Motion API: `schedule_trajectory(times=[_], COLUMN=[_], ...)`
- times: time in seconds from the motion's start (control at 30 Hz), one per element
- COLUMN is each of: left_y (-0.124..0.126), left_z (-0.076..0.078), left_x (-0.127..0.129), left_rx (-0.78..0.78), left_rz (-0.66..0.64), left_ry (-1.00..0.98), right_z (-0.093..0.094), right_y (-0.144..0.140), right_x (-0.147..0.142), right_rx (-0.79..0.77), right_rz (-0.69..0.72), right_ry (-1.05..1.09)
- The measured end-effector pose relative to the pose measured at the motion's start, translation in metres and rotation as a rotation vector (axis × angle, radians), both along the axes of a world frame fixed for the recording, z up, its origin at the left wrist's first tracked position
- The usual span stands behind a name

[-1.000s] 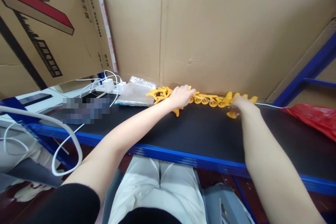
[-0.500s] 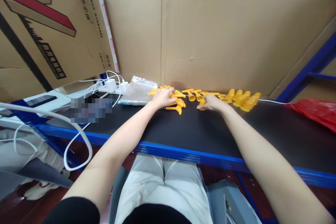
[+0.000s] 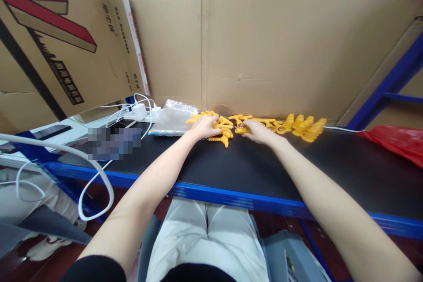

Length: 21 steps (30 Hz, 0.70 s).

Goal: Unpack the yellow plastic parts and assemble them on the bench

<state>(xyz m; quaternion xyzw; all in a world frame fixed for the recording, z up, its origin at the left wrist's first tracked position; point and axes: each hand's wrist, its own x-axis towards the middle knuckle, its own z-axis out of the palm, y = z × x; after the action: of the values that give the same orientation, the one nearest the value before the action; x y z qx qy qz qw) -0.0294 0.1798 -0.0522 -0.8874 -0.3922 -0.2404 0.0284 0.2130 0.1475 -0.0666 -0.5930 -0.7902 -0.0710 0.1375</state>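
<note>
My left hand point(image 3: 205, 127) is closed over a pile of yellow ribbed plastic pieces point(image 3: 225, 135), with its fingers around one of them. Thin chain-like links show at the pile's edge. Just to the right, my right hand point(image 3: 255, 132) pinches a yellow plastic piece point(image 3: 242, 130) low over the black tabletop; its far end is hidden by the fingers. Behind and beside that hand lie several yellow T-shaped pieces with round cup ends point(image 3: 280, 129). Farther right, stepped yellow pieces point(image 3: 310, 131) stand upright in rows.
A silvery bubble bag point(image 3: 173, 119) lies left of the pile. Beyond it are white chargers point(image 3: 139, 110) with cables and a blurred-out flat item point(image 3: 114, 143). Cardboard point(image 3: 271, 44) walls the back. A red plastic bag point(image 3: 396, 139) rests at right; the blue shelf edge point(image 3: 231, 197) runs in front.
My right hand has moved left with its yellow piece, closer to the pile and my left hand. More cup-ended pieces show behind it. My left hand stays almost in place.
</note>
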Motion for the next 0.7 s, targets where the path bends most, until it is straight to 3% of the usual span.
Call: schedule_trajectory(times=[0.5,0.7], left_y=[0.009,0.007], left_z=[-0.005,-0.004], left_x=[-0.003,-0.002], left_rx=[-0.049,-0.038], left_rz=[0.064,0.068], left_ry=[0.024,0.024], right_z=[0.011,0.011], right_y=[-0.008,-0.007], right_x=[0.003,0.005], right_rx=[-0.071,-0.03], right_rz=[-0.133,-0.039], right_ry=[-0.01,0.035])
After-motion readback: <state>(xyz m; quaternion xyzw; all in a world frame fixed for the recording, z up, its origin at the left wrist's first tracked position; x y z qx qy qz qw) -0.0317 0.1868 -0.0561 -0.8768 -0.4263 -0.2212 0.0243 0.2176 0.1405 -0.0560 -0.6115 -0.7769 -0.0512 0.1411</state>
